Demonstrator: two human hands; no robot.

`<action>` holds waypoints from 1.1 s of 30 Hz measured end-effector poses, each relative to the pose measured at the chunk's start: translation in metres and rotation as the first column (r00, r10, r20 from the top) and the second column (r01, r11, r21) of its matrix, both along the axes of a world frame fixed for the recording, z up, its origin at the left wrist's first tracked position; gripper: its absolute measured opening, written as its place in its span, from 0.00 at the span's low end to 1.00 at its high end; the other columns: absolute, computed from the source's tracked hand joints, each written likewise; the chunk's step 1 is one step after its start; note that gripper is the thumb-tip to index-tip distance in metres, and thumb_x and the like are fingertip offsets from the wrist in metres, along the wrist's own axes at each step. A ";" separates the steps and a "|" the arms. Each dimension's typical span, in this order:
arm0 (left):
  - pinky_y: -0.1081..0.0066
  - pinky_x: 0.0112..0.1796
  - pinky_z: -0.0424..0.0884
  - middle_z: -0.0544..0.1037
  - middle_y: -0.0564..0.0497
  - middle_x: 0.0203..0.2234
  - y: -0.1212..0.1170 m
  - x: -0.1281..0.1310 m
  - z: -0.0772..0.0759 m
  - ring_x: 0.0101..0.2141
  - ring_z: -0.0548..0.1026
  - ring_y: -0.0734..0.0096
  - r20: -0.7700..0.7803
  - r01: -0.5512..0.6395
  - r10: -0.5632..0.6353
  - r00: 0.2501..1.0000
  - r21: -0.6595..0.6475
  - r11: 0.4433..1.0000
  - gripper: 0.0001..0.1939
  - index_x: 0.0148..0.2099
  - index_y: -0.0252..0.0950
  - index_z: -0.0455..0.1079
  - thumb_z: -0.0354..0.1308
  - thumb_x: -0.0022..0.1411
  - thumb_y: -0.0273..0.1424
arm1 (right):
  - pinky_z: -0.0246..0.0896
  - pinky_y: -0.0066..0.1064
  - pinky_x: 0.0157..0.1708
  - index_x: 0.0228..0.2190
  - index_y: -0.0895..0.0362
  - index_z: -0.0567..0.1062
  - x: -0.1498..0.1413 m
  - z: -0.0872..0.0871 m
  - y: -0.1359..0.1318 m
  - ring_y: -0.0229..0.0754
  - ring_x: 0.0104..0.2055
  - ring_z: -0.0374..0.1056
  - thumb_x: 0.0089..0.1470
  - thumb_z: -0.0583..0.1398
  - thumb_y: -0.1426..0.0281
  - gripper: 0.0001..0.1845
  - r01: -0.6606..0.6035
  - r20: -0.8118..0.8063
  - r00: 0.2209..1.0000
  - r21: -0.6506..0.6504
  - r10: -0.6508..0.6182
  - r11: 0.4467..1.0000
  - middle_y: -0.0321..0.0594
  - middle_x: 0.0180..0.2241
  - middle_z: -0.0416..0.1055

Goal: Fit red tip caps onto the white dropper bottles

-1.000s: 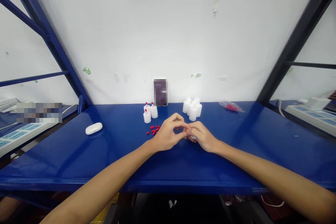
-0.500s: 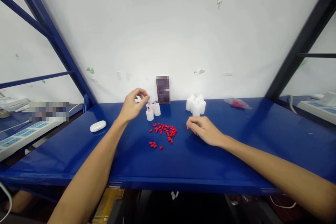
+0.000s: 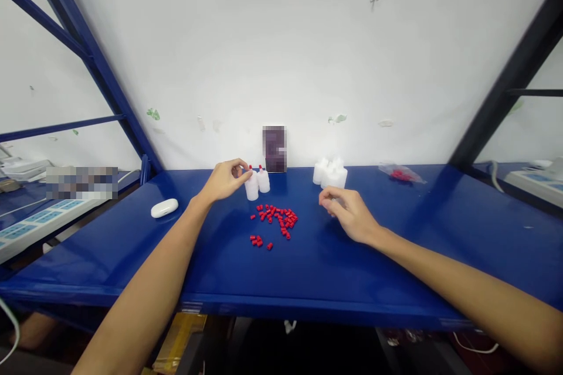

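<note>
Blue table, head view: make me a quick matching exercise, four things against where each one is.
Things
1. White oval case
2. Loose red caps
3. Left hand
4. Clear bag

Places
A. At the red-capped bottles
B. Far right, near the wall
C. Far left, beyond the left forearm
D. Spread out in the middle

Pairs: 1-C, 2-D, 3-A, 4-B

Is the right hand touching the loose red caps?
Apart. The head view shows bare blue table between the right hand and the loose red caps.
</note>
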State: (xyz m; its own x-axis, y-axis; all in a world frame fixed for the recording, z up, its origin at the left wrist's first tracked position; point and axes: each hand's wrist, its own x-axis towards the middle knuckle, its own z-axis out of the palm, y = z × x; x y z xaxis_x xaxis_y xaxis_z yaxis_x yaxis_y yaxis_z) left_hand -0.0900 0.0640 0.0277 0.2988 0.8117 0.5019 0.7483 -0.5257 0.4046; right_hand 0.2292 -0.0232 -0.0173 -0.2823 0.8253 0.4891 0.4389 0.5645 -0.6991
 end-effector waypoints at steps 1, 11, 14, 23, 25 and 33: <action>0.72 0.29 0.60 0.69 0.55 0.22 -0.002 0.001 0.002 0.25 0.66 0.73 0.005 -0.021 0.021 1.000 0.041 0.999 0.14 0.40 0.34 0.74 0.56 0.61 0.40 | 0.52 0.32 0.30 0.29 0.56 0.70 0.000 0.000 0.001 0.39 0.27 0.60 0.56 0.52 0.68 0.09 -0.022 0.011 1.000 -0.039 0.022 0.999 0.34 0.23 0.64; 0.69 0.35 0.65 0.73 0.51 0.30 -0.050 0.066 0.000 0.31 0.71 0.68 -0.385 0.384 -0.359 0.850 -0.012 0.923 0.12 0.40 0.36 0.76 0.57 0.63 0.38 | 0.53 0.32 0.35 0.33 0.56 0.68 -0.005 0.000 0.003 0.40 0.31 0.60 0.54 0.49 0.77 0.10 -0.131 0.235 0.961 -0.080 0.146 0.988 0.35 0.29 0.66; 0.68 0.36 0.65 0.72 0.49 0.33 -0.055 0.080 -0.011 0.33 0.71 0.66 -0.483 0.429 -0.392 0.783 -0.038 0.903 0.13 0.44 0.38 0.78 0.56 0.65 0.39 | 0.53 0.31 0.34 0.32 0.56 0.68 -0.006 0.001 0.002 0.39 0.30 0.60 0.54 0.49 0.78 0.10 -0.145 0.278 0.948 -0.068 0.158 0.987 0.35 0.29 0.66; 0.68 0.40 0.65 0.72 0.48 0.38 -0.050 0.082 -0.021 0.36 0.71 0.67 -0.527 0.472 -0.458 0.716 -0.118 0.874 0.14 0.49 0.42 0.78 0.51 0.70 0.30 | 0.50 0.30 0.30 0.27 0.56 0.70 -0.008 0.002 0.002 0.38 0.26 0.60 0.51 0.50 0.77 0.10 -0.007 0.286 0.958 -0.109 0.038 0.994 0.33 0.23 0.67; 0.68 0.40 0.66 0.73 0.48 0.38 -0.050 0.083 -0.022 0.36 0.71 0.67 -0.518 0.469 -0.456 0.724 -0.116 0.876 0.13 0.47 0.42 0.79 0.53 0.69 0.30 | 0.50 0.30 0.29 0.26 0.56 0.70 -0.007 0.002 0.002 0.38 0.24 0.60 0.50 0.51 0.77 0.10 0.018 0.265 0.964 -0.127 0.017 0.992 0.33 0.22 0.68; 0.66 0.41 0.67 0.75 0.47 0.38 -0.057 0.091 -0.020 0.39 0.72 0.64 -0.411 0.494 -0.434 0.802 0.045 0.868 0.09 0.44 0.35 0.74 0.53 0.68 0.29 | 0.52 0.30 0.27 0.23 0.56 0.69 -0.008 -0.003 0.000 0.39 0.23 0.61 0.48 0.51 0.74 0.09 0.038 0.093 0.995 -0.124 -0.026 0.992 0.33 0.19 0.65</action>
State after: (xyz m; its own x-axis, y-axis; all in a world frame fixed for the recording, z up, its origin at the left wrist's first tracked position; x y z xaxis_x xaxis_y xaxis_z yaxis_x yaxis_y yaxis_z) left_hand 0.0007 0.0071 0.0073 0.8095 0.4552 0.3709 0.4767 -0.8783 0.0374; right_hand 0.2209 -0.0227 -0.0202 -0.2935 0.8877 0.3548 0.5207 0.4597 -0.7194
